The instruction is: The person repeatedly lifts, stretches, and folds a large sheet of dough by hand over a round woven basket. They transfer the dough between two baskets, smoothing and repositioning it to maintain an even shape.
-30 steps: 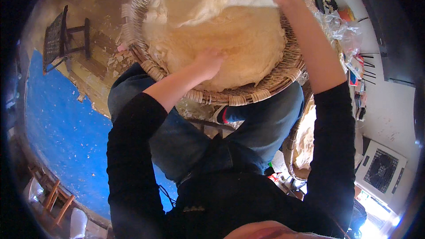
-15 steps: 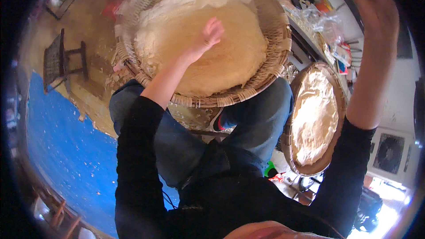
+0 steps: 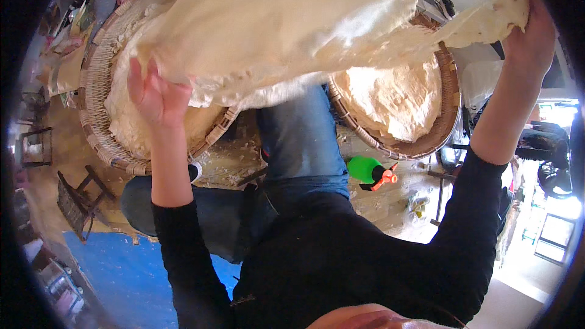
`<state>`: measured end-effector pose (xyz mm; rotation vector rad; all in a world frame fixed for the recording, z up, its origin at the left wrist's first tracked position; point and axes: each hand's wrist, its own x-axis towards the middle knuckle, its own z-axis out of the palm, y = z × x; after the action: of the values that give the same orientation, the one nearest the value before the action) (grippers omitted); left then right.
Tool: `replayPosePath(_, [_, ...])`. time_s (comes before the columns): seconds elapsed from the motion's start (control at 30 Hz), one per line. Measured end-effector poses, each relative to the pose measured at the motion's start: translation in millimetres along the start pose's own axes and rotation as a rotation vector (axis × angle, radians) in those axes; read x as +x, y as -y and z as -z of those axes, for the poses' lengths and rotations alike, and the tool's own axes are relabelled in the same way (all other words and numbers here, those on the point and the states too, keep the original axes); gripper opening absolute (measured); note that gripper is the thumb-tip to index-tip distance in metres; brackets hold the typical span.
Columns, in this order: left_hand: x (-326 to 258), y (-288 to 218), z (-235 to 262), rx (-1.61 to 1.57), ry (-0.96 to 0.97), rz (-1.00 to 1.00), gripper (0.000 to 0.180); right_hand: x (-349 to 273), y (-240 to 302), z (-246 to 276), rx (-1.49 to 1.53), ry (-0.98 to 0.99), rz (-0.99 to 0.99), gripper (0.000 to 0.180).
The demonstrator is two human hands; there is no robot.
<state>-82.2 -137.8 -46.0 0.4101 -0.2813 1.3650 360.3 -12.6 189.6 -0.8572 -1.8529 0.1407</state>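
your sheet (image 3: 274, 24) now spans both baskets (image 3: 95, 106), seemingly lifted free; right hand (image 3: 533, 36) grips its edge, left hand (image 3: 159, 99) half-open, hold unclear.

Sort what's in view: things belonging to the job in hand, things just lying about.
Apparently in the job:
cream sheet, held up by the right hand
left hand, at its edge
left basket
right basket

Apparently lying about:
green spray bottle
dark chair

The left basket (image 3: 94, 94) and right basket (image 3: 450, 91) hold pale sheets (image 3: 390, 100), the floor (image 3: 382, 212) a green bottle (image 3: 364, 170).
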Motion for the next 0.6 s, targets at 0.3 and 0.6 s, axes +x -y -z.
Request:
replayPosePath(0.3, [125, 130, 53, 0.239, -0.852, -0.022, 0.029, -52, -219, 63, 0.02, 0.003, -0.481, 0.032])
replayPosePath(0.6, [244, 181, 72, 1.124, -0.487, -0.015, 0.034, -90, -250, 171, 0.501, -0.431, -0.796, 0.027])
